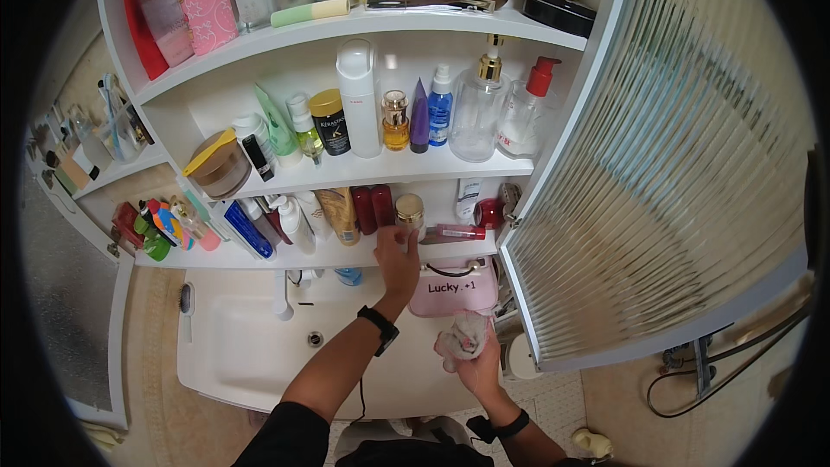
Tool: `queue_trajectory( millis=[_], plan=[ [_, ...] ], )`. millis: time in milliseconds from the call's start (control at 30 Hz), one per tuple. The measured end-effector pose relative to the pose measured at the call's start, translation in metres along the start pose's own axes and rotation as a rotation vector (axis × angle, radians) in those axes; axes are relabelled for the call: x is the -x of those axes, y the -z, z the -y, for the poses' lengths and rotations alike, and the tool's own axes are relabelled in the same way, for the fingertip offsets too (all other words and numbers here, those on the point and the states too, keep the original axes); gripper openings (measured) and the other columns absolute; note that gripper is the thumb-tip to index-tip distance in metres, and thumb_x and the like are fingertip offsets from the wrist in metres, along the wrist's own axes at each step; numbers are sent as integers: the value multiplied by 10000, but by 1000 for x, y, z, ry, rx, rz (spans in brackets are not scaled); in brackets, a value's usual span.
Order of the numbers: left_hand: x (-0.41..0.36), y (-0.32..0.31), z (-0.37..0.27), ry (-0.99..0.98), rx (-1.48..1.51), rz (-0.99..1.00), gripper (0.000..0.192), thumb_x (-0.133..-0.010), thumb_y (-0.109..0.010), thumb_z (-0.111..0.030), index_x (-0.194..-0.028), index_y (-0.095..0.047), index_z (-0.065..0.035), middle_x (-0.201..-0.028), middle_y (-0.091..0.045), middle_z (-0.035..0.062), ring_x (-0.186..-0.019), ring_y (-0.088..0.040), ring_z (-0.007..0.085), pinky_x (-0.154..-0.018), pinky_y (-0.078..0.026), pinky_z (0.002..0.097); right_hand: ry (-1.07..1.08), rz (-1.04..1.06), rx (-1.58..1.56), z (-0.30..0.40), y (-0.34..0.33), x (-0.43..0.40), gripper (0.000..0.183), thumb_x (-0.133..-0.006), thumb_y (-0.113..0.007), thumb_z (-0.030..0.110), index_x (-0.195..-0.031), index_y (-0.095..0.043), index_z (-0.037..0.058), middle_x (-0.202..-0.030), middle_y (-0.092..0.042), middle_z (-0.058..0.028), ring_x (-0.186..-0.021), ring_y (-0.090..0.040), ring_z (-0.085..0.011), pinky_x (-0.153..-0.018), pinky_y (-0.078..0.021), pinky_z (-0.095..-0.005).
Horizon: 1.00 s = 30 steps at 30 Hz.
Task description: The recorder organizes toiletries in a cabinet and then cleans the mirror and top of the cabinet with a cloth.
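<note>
My left hand (397,259) reaches to the lowest cabinet shelf (324,258), its fingers at the lower part of a jar with a gold lid (409,209). Whether the fingers grip the jar is hard to tell. Dark red tubes (373,209) stand just left of it, and a pink-red tube (460,231) lies to its right. A crumpled, whitish cloth with pink edging (468,337) is held in my right hand (480,363), above the right part of the washbasin counter. Close above that cloth sits a pink case (454,288) with a dark handle.
Bottles and jars crowd the middle shelf (363,172) and top shelf. An open cabinet door with ribbed glass (635,194) stands at the right, another frosted door (71,285) at the left. Below are the white basin (240,337), a faucet (281,298) and a hairbrush (187,311).
</note>
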<state>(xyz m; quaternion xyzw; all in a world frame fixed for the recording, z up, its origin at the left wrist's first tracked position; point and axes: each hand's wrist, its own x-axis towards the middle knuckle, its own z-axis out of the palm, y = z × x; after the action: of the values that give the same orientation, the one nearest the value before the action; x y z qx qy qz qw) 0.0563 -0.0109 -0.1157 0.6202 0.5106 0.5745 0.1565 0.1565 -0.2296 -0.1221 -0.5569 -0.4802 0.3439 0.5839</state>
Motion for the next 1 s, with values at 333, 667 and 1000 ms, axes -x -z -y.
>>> queue_trajectory(
  millis=[333,667,1000],
  plan=[
    [16,38,-1,16,122,212,471,-841,-774,-85,-1184,-463,2,-1152,-497,200,-992,-557,335,-862,-475,424,518,-173,650,47,-1,-119,193,-866,-687,66,-1041,-638,1,-1087,-614,-155,-782,-681,-338,-665,-549,-461],
    [113,256,42,-93,-222,1226,267,-967,-644,-357,-1030,-693,-102,-964,-711,64,-958,-684,252,-848,-520,414,160,15,1207,33,-33,-191,159,-865,-640,69,-1015,-681,35,-1197,-621,-182,-870,-735,-343,-702,-609,-462],
    [293,520,175,139,-809,1022,186,-859,-641,-246,-817,-699,-74,-753,-685,151,-763,-679,349,-712,-537,481,175,67,1332,21,-42,-212,199,-913,-608,129,-1088,-672,59,-1151,-676,-157,-915,-736,-339,-744,-605,-443]
  ],
)
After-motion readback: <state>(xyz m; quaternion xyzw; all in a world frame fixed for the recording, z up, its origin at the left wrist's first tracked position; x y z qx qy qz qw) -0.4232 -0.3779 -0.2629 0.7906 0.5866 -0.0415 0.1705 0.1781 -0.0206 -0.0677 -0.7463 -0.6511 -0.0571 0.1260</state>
